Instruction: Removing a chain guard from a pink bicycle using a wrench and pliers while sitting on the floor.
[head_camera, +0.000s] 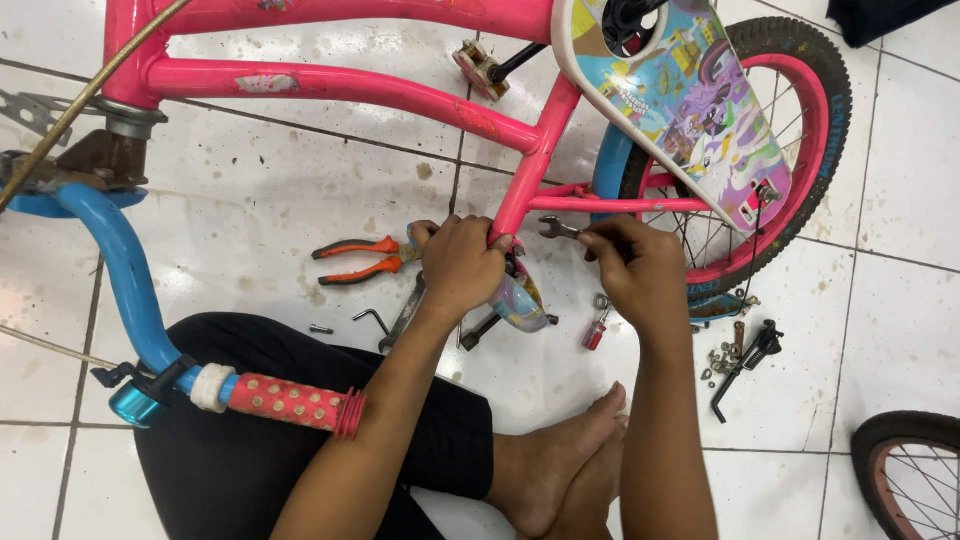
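While the person sits on the floor: both hands work at the low middle of a pink bicycle frame (350, 82).
Left hand (462, 265): closed around the foot of the pink frame tube, just above a painted, many-coloured part (522, 300) that sits below it.
Right hand (635, 268): fingers pinched shut on a small open-end wrench (557, 229); its jaw end points left, close to the frame tube.
Hands together: near each other, not touching, the tube between them.
Sticker panel (690, 110): a long rounded chain guard, far right, with cartoon pictures in light blue, purple and yellow.
Frame labels: small worn stickers on the pink tubes (268, 84), too blurred to tell more.
Pliers (360, 260): orange handles, on the floor just left of the left hand.
Screwdriver (596, 330): short, red handle, on the floor below the right hand.
Loose parts (735, 355): nuts and a black kickstand, on the floor to the right.
Handlebar grip (290, 402): red with pale dots, near left, on a blue bar.
Rear wheel (800, 130): black tyre, pink rim, far right.
Floor (250, 210): white tiles, stained.
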